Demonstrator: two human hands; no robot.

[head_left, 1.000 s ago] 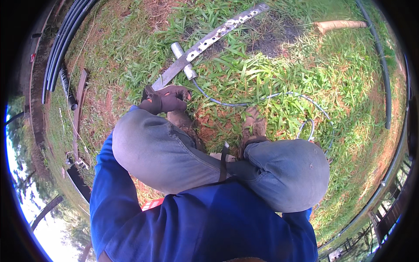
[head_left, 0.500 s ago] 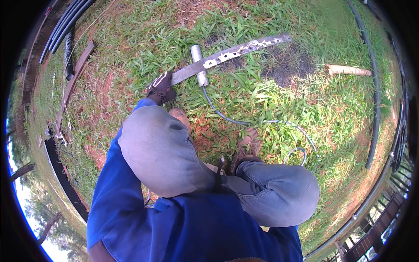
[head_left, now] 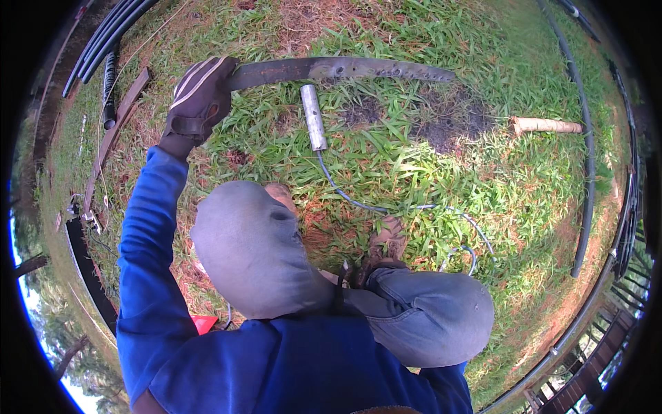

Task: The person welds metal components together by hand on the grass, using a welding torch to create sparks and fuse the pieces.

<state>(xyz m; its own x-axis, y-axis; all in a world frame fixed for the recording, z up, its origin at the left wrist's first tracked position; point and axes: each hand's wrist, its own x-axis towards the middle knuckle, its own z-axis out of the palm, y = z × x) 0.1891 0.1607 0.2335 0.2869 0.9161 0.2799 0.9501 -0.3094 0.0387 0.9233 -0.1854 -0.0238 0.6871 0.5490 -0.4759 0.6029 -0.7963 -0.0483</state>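
My left hand (head_left: 201, 96), in a dark glove with pale stripes, is closed round the left end of a long flat metal bar (head_left: 289, 71). Several holes run along the bar, which reaches off to the right above the grass. Just below it lies a silvery metal cylinder (head_left: 314, 117) on the ground, apart from the bar. A thin grey-blue cable (head_left: 338, 188) leads from the cylinder's near end across the grass toward my foot (head_left: 386, 241). My right hand is out of the picture.
Dark scorched patches (head_left: 448, 124) mark the grass beyond the cylinder. A short wooden stick (head_left: 545, 125) lies at the right, near a long black pipe (head_left: 583, 138). More black pipes (head_left: 110, 38) and a wooden plank (head_left: 117, 127) are at the left. A red object (head_left: 204, 323) shows beside my left arm.
My left hand has lifted the bar off the cylinder and carried it up and away from my knees. The cylinder has stayed on the grass, and the red object has come into sight.
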